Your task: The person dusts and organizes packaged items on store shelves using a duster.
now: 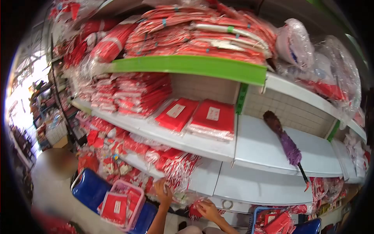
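My left hand [163,192] is raised in front of the lower shelf, its fingers bent together; whether it holds something small is unclear. Lower and to the right, my right hand [207,209] has its fingers on a red and white bundle [194,211]. More red and white stringy packets [180,167] lie on the lower shelf above my hands. To the left of my left hand, a pink basket [137,213] holds flat red packets [115,208].
Stacked red packets [212,119] lie on the middle shelf [202,146], and a purple duster [290,148] rests further right. A blue basket [255,222] stands at lower right. Blue chairs [90,192] support the pink basket. A person [52,187] is at far left.
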Demonstrator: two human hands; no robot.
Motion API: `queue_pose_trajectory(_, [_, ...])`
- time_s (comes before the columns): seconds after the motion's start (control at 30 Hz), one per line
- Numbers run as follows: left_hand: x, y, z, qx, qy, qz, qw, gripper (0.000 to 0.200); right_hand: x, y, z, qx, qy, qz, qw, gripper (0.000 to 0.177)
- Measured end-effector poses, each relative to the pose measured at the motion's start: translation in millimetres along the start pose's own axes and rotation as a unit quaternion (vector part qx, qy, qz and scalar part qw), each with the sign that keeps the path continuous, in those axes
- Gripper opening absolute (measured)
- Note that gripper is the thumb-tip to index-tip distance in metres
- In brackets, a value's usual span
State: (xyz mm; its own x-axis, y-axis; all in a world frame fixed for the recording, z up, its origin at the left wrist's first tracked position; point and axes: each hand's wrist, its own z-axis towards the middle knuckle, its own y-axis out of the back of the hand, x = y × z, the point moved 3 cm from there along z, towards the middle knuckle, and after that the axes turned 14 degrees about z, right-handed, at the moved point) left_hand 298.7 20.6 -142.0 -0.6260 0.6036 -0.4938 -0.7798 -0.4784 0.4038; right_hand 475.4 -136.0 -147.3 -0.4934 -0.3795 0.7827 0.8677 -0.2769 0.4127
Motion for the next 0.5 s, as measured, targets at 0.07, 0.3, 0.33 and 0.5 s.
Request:
queue_pose_trajectory(0.07, [52,8,-93,0.129,0.105,0.033,0.985,0.045,-62,-32,-67,0.106,-0.193,0.089,0.972,0.02])
queue_pose_trajectory(0.3, [147,187,-503,0.504,0.721,0.106,0.464,0.037,-265,-27,-335,0.405,-0.428,0.076,0.804,0.036])
queue_pose_trajectory(0.33, [133,231,-537,0.457,0.766,0.109,0.439,0.034,-306,-22,-385,0.451,-0.346,0.121,0.814,0.034])
queue_pose_trajectory(0.5, [59,380,-619,0.252,0.886,0.041,0.386,0.041,-266,-41,-362,0.482,-0.498,0.024,0.72,0.032])
